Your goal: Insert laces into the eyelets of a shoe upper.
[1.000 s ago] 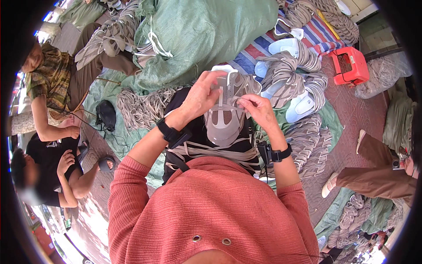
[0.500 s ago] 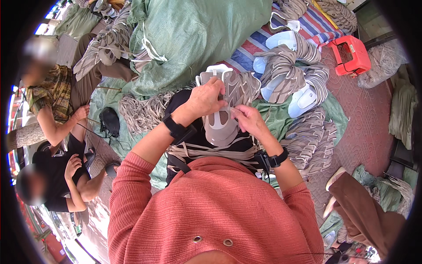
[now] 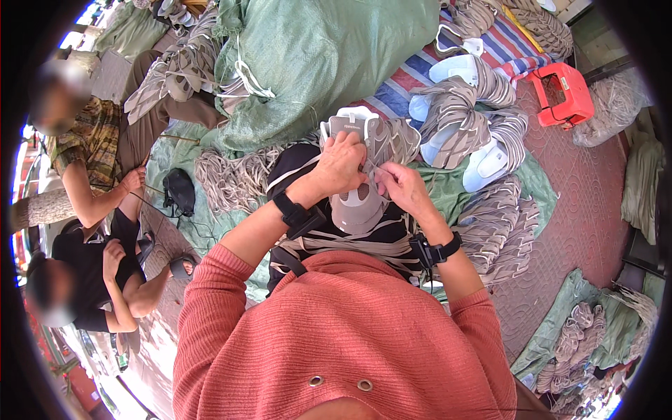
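Observation:
A grey shoe upper [image 3: 355, 215] with a pale lining lies on my lap, its toe toward me. My left hand [image 3: 341, 162] is closed over its tongue and lacing area, fingers curled and partly hiding the eyelets. Close beside it, my right hand [image 3: 402, 187] pinches what looks like a thin pale shoelace [image 3: 376, 169] at the upper's right edge. More grey uppers [image 3: 402, 141] lie just beyond, touching the one I hold. Loose beige laces [image 3: 336, 244] lie across my dark lap.
A big green sack [image 3: 329, 63] stands ahead. Bundled uppers with light-blue linings [image 3: 455, 122] and a heap of laces [image 3: 227, 178] lie around me. A red plastic frame [image 3: 563, 96] is at far right. Two people [image 3: 87, 164] sit at left.
My left hand has shifted slightly down the upper, its fingers more curled, and my right hand stays at the edge. The brown-trousered leg at lower right has left view, revealing bundled uppers.

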Available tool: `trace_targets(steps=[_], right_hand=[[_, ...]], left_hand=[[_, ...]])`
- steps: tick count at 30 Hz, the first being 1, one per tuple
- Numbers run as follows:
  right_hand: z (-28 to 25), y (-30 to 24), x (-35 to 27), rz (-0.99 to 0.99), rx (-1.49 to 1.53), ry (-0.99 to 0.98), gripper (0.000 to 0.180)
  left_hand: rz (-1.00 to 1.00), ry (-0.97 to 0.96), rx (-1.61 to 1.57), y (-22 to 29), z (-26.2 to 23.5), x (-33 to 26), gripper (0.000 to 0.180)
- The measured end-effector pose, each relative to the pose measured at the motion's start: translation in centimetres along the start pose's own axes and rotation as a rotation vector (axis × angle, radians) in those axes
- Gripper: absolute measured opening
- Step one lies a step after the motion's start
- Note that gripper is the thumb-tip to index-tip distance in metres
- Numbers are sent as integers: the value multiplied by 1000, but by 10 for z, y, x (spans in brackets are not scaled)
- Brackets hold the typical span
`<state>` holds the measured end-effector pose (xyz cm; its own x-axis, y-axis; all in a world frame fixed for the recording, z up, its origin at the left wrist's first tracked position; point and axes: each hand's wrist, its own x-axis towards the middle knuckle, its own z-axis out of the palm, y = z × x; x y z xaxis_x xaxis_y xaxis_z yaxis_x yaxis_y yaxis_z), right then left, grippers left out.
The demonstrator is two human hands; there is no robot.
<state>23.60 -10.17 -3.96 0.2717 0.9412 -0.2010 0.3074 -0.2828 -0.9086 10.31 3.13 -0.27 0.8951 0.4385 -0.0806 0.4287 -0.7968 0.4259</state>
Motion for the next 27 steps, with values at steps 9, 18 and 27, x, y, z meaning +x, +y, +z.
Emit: trace_targets(steps=[9, 18, 27], right_hand=[[13, 4, -8, -183, -236, 100, 14], [23, 6, -11, -287, -284, 203, 12], [33, -8, -1, -108, -203, 194, 20]], left_hand=[[106, -5, -180, -15, 10, -4, 8], [65, -89, -216, -15, 6, -7, 14], [109, 39, -138, -24, 19, -10, 19]])
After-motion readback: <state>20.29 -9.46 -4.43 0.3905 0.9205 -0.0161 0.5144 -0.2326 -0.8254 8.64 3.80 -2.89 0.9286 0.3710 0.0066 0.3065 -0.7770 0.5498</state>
